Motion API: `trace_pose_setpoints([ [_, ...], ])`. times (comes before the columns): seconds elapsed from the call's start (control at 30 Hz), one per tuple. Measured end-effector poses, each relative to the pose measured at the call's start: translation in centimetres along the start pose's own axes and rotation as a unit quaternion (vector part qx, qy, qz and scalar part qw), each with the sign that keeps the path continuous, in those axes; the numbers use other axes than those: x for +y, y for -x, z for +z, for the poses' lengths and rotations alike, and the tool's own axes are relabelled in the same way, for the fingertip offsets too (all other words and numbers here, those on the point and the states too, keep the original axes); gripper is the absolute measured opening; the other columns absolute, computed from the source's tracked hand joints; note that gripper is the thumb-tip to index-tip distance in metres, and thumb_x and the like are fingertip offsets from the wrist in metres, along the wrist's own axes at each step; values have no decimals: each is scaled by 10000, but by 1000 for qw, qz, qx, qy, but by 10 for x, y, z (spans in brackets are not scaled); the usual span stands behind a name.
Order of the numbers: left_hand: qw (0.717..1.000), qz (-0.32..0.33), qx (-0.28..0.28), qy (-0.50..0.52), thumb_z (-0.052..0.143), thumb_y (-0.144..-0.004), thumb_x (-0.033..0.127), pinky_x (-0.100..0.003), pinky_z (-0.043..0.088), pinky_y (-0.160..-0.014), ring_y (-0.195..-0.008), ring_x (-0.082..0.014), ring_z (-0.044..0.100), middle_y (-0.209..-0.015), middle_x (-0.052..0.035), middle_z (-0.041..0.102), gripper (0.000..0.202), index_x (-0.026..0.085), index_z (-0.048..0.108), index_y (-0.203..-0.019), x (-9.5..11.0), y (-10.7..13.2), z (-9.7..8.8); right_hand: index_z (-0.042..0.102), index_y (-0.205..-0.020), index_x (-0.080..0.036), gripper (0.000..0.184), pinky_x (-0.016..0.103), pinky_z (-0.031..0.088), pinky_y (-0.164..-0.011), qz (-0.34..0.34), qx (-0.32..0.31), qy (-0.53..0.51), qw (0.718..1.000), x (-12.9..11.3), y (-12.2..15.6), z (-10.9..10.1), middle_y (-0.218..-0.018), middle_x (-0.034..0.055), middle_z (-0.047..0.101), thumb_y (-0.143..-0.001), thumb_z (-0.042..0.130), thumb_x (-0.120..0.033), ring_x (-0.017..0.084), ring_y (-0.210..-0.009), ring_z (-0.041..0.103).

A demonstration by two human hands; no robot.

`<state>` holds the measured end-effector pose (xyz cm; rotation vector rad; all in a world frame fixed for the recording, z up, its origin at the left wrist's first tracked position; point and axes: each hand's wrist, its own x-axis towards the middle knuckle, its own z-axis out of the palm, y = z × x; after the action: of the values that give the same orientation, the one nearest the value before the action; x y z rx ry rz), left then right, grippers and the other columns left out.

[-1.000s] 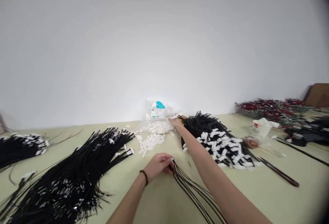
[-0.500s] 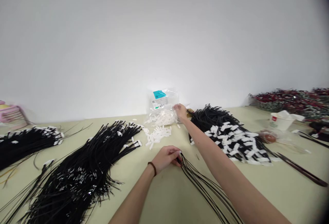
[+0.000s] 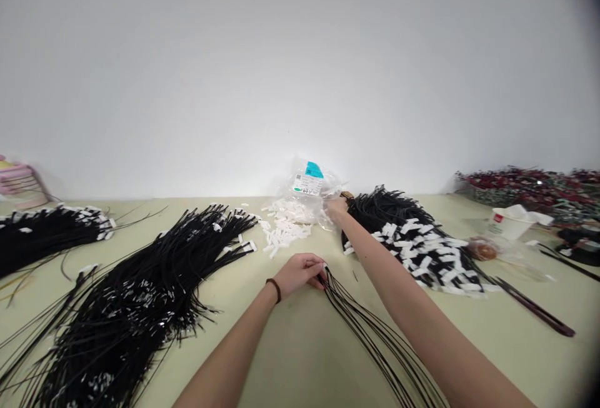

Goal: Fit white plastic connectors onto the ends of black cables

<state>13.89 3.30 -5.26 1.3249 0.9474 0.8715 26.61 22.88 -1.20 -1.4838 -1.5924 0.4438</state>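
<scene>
My left hand is closed in a pinch around the ends of several thin black wires, with a bit of white at the tip. The wires trail down and right across the table, partly under my right forearm. Farther back, my right hand grips the right side of a clear plastic bag. This bag has a white and blue label and white pieces inside; it leans to the right. My right fingertips are partly hidden by the plastic. Loose white connector housings are heaped in front of the bag.
Black wire bundles lie left, far left and right, the right one topped with white connectors. Dark tweezers, a paper cup, a wrapped round item and dark red wiring sit at right. Behind rises a white wall.
My right hand has pulled the bag's side toward the right and slightly nearer, so its label has shifted right and tilted. My left hand keeps the wires; the view has shifted slightly.
</scene>
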Motion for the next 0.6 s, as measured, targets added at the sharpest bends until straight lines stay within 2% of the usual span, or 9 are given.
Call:
trace_pose_setpoints([
  [0.07, 1000, -4, 0, 1, 664, -599, 519, -292, 486, -610, -554, -126, 603, -666, -22, 619, 456, 122, 575, -805, 0, 0, 0, 441, -1216, -165, 373, 458, 403, -921, -54, 6, 52, 997, -3, 10, -2, -1260, 97, 438, -883, 484, -328, 228, -1107, 469],
  [0.13, 1000, -7, 0, 2, 660, -612, 509, -284, 483, -604, -552, -121, 603, -674, -22, 621, 440, 124, 576, -809, 0, -1, 0, 392, -1275, -175, 425, 463, 304, -1013, -137, -19, 96, 986, -9, 21, 1, -1354, 113, 345, -882, 475, -313, 250, -1219, 360],
  [0.2, 1000, -6, -2, -1, 656, -626, 496, -280, 483, -602, -550, -117, 601, -681, -24, 622, 420, 124, 580, -806, -1, -2, 0, 418, -1272, -187, 457, 397, 249, -1063, -224, -81, 135, 962, -15, 32, 10, -1376, 100, 335, -844, 525, -305, 241, -1266, 300],
  [0.3, 1000, 1, 1, -10, 651, -641, 484, -287, 487, -601, -544, -117, 596, -680, -26, 620, 404, 125, 584, -812, -2, -2, 0, 502, -1200, -214, 432, 352, 268, -1056, -305, -167, 187, 919, -21, 43, 26, -1355, 79, 378, -786, 600, -289, 237, -1262, 312],
  [0.43, 1000, 3, 5, -10, 645, -645, 489, -288, 491, -603, -551, -121, 601, -682, -28, 621, 408, 127, 586, -825, -3, -2, 0, 482, -1191, -182, 364, 433, 393, -940, -318, -212, 241, 892, -21, 40, 39, -1276, 97, 441, -858, 522, -324, 228, -1131, 457],
  [0.5, 1000, 1, 2, -7, 649, -634, 499, -285, 493, -602, -556, -122, 601, -675, -24, 619, 421, 128, 586, -824, -3, -1, 1, 503, -1142, -162, 313, 416, 445, -873, -308, -218, 256, 890, -20, 34, 40, -1170, 77, 512, -880, 494, -335, 192, -1021, 526],
  [0.6, 1000, 4, 4, -6, 653, -618, 513, -274, 495, -595, -550, -114, 593, -661, -16, 611, 429, 129, 589, -798, -1, 0, 2, 524, -1093, -148, 278, 377, 476, -822, -283, -205, 265, 899, -18, 25, 39, -1093, 66, 546, -885, 489, -330, 168, -950, 554],
])
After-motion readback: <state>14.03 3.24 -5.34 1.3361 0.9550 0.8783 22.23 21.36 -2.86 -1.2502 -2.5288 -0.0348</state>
